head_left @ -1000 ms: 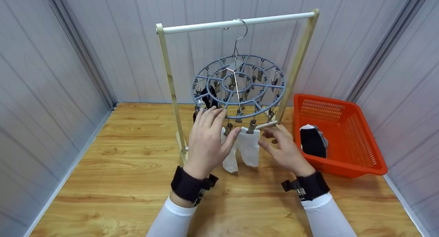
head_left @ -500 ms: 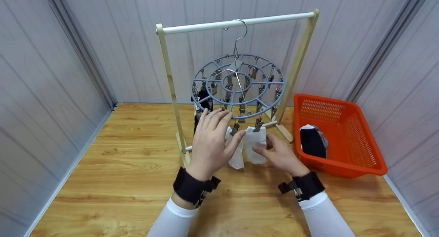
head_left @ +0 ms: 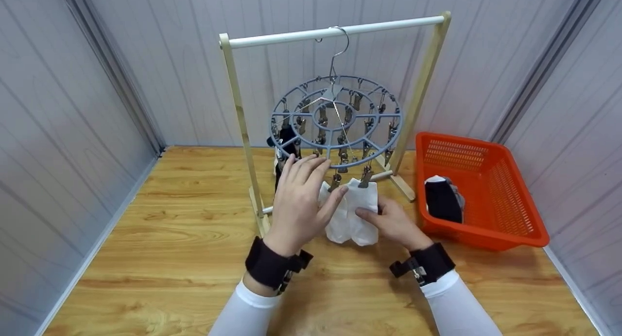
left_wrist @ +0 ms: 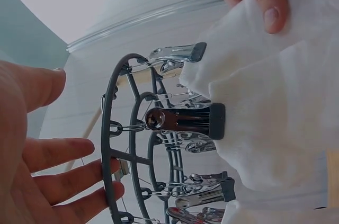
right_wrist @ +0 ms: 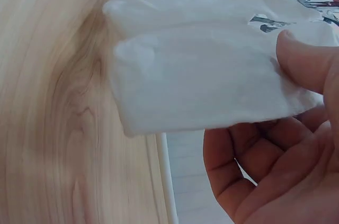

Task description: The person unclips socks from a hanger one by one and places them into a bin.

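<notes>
Two white socks hang side by side from metal clips at the front of a round blue-grey clip hanger point(head_left: 379, 115). The near right sock point(head_left: 365, 229) is pinched by my right hand point(head_left: 401, 225), thumb on its face and fingers behind. Its clip point(head_left: 366, 176) grips the top edge; the other white sock point(head_left: 338, 224) hangs left of it. My left hand point(head_left: 299, 202) is spread at the hanger's front rim; in the left wrist view its fingertips point(left_wrist: 115, 189) touch the grey ring point(left_wrist: 107, 128). That hand covers part of the left sock in the head view.
A wooden rack point(head_left: 239, 107) with a white bar point(head_left: 388, 27) carries the hanger. Black fabric point(head_left: 287, 137) hangs at the hanger's left side. On the right stands an orange basket point(head_left: 486, 238) with a black-and-grey sock bundle point(head_left: 443, 202) inside. Wall panels enclose the wooden table.
The hanger has turned, bringing the white socks to the right. My right hand has moved left and taken hold of the right sock. The left hand has shifted slightly right.
</notes>
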The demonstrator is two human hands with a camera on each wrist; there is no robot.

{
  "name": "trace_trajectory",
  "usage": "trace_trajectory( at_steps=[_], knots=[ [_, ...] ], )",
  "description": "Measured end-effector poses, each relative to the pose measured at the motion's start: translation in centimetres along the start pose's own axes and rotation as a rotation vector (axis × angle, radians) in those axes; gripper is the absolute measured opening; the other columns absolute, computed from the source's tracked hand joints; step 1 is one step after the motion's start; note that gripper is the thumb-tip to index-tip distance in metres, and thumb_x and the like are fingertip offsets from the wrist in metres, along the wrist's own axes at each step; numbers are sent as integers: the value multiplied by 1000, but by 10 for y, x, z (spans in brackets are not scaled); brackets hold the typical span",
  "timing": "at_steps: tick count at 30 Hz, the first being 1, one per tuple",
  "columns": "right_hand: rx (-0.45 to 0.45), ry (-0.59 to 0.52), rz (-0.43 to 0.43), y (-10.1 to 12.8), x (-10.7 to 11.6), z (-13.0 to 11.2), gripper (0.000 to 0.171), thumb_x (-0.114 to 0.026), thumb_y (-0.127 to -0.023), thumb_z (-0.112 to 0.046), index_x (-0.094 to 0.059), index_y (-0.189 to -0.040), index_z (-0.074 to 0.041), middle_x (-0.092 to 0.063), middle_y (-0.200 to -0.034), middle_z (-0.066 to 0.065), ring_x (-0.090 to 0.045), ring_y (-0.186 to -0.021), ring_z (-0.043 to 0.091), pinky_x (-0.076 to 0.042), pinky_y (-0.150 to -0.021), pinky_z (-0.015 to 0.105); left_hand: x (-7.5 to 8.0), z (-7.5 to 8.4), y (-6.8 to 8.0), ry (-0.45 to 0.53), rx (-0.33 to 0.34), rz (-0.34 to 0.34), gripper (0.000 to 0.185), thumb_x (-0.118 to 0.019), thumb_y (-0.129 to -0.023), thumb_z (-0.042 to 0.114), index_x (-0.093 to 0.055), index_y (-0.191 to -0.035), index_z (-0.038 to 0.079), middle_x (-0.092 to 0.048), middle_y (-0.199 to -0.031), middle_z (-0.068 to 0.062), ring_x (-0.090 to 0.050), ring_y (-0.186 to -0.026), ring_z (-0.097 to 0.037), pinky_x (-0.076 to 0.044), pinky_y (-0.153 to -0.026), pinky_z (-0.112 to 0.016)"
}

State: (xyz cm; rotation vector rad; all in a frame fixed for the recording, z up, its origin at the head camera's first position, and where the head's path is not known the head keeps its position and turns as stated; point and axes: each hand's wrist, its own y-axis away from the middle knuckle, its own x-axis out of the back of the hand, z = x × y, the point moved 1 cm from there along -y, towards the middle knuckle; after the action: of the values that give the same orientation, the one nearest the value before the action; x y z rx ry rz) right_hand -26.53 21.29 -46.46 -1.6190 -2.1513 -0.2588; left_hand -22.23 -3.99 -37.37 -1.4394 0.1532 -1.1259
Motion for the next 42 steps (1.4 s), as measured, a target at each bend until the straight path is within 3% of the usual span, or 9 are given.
trace_trajectory(
  at_steps=[6, 11, 15, 19, 27, 31, 37, 42],
  knots=[
    [1, -31, -13, 1, 2, -4, 31, -74, -109, -23, -78, -115, 7, -81, -106, 16, -74, -90, 20, -62, -75, 27, 0, 0, 0, 10, 0, 5, 52, -79, -106, 37, -71, -139, -3, -71, -141, -20, -62, -140, -39, -29, -133, -60],
    [6, -55, -29, 2, 1, -5, 30, -74, -109, -21, -78, -111, 9, -81, -98, 17, -74, -83, 18, -62, -71, 26, 1, 2, -1, 29, -8, 23, 51, -76, -108, 35, -70, -142, -3, -70, -143, -19, -59, -144, -38, -29, -134, -56],
    [3, -50, -50, 3, 1, -7, 31, -73, -110, -22, -78, -112, 9, -81, -98, 15, -74, -83, 18, -62, -71, 26, 0, 5, -1, 40, -33, 73, 49, -78, -106, 31, -71, -140, -4, -70, -142, -19, -59, -143, -38, -39, -129, -54],
    [-2, -36, -75, 3, 1, -7, 31, -73, -110, -24, -78, -115, 6, -79, -98, 11, -72, -86, 18, -62, -72, 27, -2, 10, -1, 66, -76, 132, 43, -82, -102, 23, -74, -135, -3, -72, -136, -17, -65, -134, -36, -50, -120, -47],
    [11, -32, -102, 4, 1, -11, 30, -72, -111, -25, -78, -112, 4, -78, -94, 9, -72, -82, 18, -62, -70, 27, -7, 15, -1, 144, -165, 252, 27, -84, -92, 8, -79, -118, 1, -77, -116, -11, -72, -110, -28, -60, -101, -38],
    [12, -17, -112, 6, 1, -13, 30, -72, -111, -26, -78, -115, 3, -79, -96, 9, -72, -82, 18, -63, -71, 28, -11, 13, 1, 166, -123, 159, 26, -80, -99, 13, -77, -121, 0, -76, -116, -12, -74, -108, -26, -62, -98, -35],
    [48, 0, -133, 7, 1, -14, 28, -71, -111, -23, -80, -116, 3, -80, -100, 12, -74, -85, 19, -63, -73, 28, -24, 13, 7, 176, -17, -24, 41, -76, -107, 22, -71, -135, -7, -76, -127, -20, -74, -120, -32, -60, -107, -40],
    [73, 16, -128, 8, -1, -15, 28, -71, -111, -23, -81, -118, 2, -82, -103, 12, -75, -87, 18, -64, -75, 29, -34, 14, 12, 206, 56, -98, 51, -74, -108, 26, -64, -142, -11, -75, -126, -23, -74, -107, -31, -65, -91, -40]
  ],
)
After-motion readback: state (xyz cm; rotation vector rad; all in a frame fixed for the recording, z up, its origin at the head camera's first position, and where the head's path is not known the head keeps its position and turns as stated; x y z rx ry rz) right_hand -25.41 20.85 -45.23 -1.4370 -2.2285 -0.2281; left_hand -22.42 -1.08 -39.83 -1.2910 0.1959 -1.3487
